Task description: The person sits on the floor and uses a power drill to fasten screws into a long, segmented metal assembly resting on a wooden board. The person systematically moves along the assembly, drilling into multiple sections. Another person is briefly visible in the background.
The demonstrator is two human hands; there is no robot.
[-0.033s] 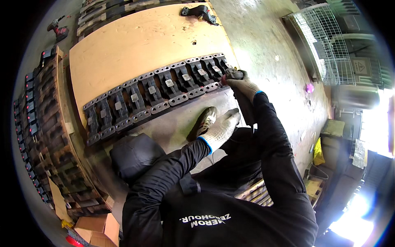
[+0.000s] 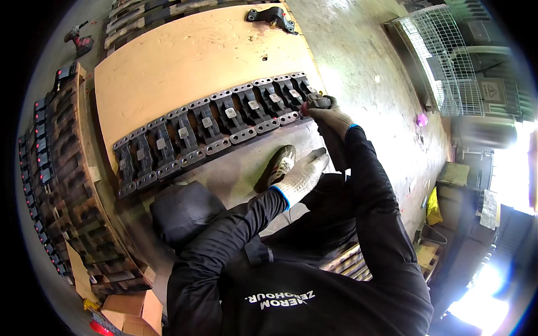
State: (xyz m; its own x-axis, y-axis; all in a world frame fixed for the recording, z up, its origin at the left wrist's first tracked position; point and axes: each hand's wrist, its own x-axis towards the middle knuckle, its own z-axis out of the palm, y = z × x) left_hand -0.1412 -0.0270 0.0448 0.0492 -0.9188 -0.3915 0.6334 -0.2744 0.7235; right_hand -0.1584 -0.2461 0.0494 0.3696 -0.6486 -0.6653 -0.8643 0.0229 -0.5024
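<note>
My left hand (image 2: pixel 304 173), in a pale knitted glove with a blue cuff, rests over my bent leg, fingers loosely stretched and nothing visible in them. At the right end of the row, my gloved right hand (image 2: pixel 332 115) grips the head of a dark hand-held power tool (image 2: pixel 336 150). Its long body hangs down toward my right forearm. A reddish part (image 2: pixel 305 110) shows beside the tool's head, against the end of the row. Several dark metal track-link castings (image 2: pixel 230 113) stand side by side, with holed plates along both edges. The tool's working tip is hidden.
The row lies along the near edge of a tan board (image 2: pixel 185 56). A black bracket (image 2: pixel 271 18) sits on its far corner. Stacked dark parts on a pallet (image 2: pixel 84 185) stand left, a red-black drill (image 2: pixel 78 40) beyond. A wire cage (image 2: pixel 443 61) is at right, a cardboard box (image 2: pixel 133 312) lower left.
</note>
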